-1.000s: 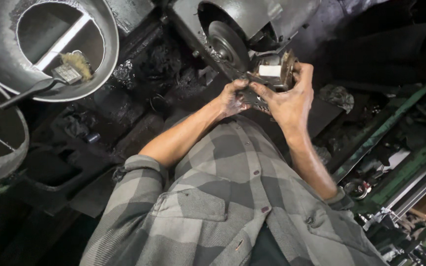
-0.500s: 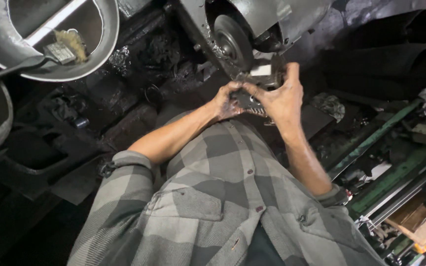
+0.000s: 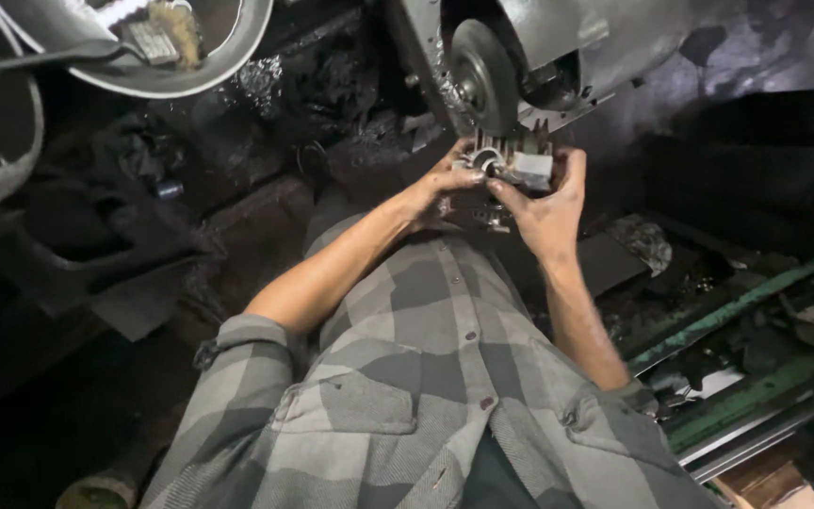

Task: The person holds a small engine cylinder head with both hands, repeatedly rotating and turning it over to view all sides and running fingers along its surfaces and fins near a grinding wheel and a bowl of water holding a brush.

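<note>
Both my hands hold a small finned metal part (image 3: pixel 506 168) just below a round grinding wheel (image 3: pixel 480 75) on a grey machine. My left hand (image 3: pixel 435 193) grips the part's left side with greasy fingers. My right hand (image 3: pixel 544 207) wraps its right side and underside, thumb on top. The part's lower half is hidden by my fingers. My grey checked shirt fills the lower middle of the view.
A metal bowl (image 3: pixel 209 71) with a brush in it sits at the top left. Green metal rails (image 3: pixel 737 302) run along the right side. Dark oily scraps and blocks lie on the floor to the left.
The view has shifted, so hands and part sit lower under the wheel. The grip of both hands on the part is unchanged.
</note>
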Tool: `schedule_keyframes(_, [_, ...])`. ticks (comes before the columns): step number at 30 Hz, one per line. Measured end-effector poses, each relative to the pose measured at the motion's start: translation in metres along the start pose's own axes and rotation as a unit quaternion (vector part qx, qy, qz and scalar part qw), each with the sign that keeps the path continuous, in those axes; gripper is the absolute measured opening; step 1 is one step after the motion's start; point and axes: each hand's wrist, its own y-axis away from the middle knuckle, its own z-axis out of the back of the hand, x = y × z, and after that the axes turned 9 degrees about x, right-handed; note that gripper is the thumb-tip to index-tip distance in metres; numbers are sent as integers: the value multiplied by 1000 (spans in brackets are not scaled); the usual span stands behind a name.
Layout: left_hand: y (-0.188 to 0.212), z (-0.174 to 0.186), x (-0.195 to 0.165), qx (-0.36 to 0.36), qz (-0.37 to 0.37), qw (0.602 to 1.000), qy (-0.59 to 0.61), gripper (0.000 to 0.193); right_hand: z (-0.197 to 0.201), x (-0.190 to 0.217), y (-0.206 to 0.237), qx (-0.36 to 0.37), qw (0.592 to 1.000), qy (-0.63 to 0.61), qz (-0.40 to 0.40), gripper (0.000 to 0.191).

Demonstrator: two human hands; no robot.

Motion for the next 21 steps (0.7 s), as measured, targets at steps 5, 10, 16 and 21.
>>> schedule_keyframes(5, [9, 0, 17, -72, -19, 970, -231, 102, 12, -21, 17, 34, 986, -161, 38, 73])
schedule_keyframes(10, [34, 11, 32, -98, -80, 860, -494, 127, 6, -42, 16, 95, 915, -391, 13, 80])
schedule_keyframes(16, [42, 1, 40, -292, -210, 741, -567, 108, -29, -42, -11, 170, 772, -601, -118, 63])
schedule_keyframes(21, [37, -23, 36, -484, -168, 653, -557, 97, -60, -17, -28, 198, 736, -628, -159, 62])
